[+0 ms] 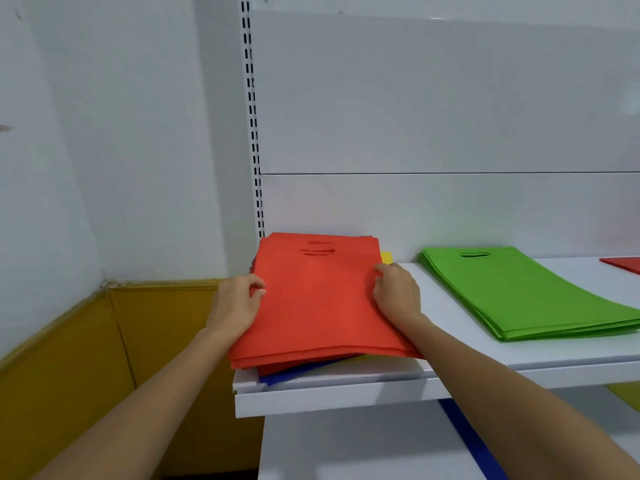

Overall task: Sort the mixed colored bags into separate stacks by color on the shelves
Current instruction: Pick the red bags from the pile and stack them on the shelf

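A mixed pile of flat bags lies at the left end of the white shelf [450, 362]. Red bags [318, 299] are on top, and blue bag edges [294, 374] and a yellow corner [386, 257] show from underneath. My left hand [237, 304] pinches the left edge of the top red bags. At the right edge of those same bags, my right hand [398, 294] grips with curled fingers. A stack of green bags [526, 292] lies further right on the shelf. Another red bag [623, 264] shows at the far right edge.
A slotted upright [254, 133] and white back panels stand behind the shelf. To the left is a white wall with a yellow lower band [86, 358]. Under the shelf a blue strip [467, 441] and a yellow patch [627, 396] show.
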`<state>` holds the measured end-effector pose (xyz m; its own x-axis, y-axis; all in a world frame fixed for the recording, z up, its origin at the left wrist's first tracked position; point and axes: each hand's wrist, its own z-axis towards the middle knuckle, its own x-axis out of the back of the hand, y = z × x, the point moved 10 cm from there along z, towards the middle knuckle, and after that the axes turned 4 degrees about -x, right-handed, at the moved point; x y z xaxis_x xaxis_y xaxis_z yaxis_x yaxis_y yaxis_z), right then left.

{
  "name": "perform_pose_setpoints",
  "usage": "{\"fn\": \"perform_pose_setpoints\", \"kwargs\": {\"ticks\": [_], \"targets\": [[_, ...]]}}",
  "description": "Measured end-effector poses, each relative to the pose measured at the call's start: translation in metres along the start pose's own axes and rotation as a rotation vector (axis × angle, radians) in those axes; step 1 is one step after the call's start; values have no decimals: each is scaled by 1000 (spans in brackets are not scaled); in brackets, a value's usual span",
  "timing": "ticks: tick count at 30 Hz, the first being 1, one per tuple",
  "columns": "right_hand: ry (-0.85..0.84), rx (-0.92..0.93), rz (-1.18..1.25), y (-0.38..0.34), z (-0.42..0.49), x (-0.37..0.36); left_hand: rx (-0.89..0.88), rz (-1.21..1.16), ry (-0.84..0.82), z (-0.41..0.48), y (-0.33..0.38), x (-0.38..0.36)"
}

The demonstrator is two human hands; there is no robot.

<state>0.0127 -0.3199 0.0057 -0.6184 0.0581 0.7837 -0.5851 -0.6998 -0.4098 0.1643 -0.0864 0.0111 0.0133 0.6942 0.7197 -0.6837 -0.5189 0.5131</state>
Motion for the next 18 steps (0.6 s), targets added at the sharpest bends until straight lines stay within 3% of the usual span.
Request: {"fn": "perform_pose_setpoints", "kwargs": {"ticks": [6,11,18], "targets": [[34,94,111,-14,13,24,-17,-115,89,4,13,27],[218,181,289,-29,9,61,67,-226,155,2,12,37],[238,225,262,-27,0,70,19,-135,138,-3,13,31]]}}
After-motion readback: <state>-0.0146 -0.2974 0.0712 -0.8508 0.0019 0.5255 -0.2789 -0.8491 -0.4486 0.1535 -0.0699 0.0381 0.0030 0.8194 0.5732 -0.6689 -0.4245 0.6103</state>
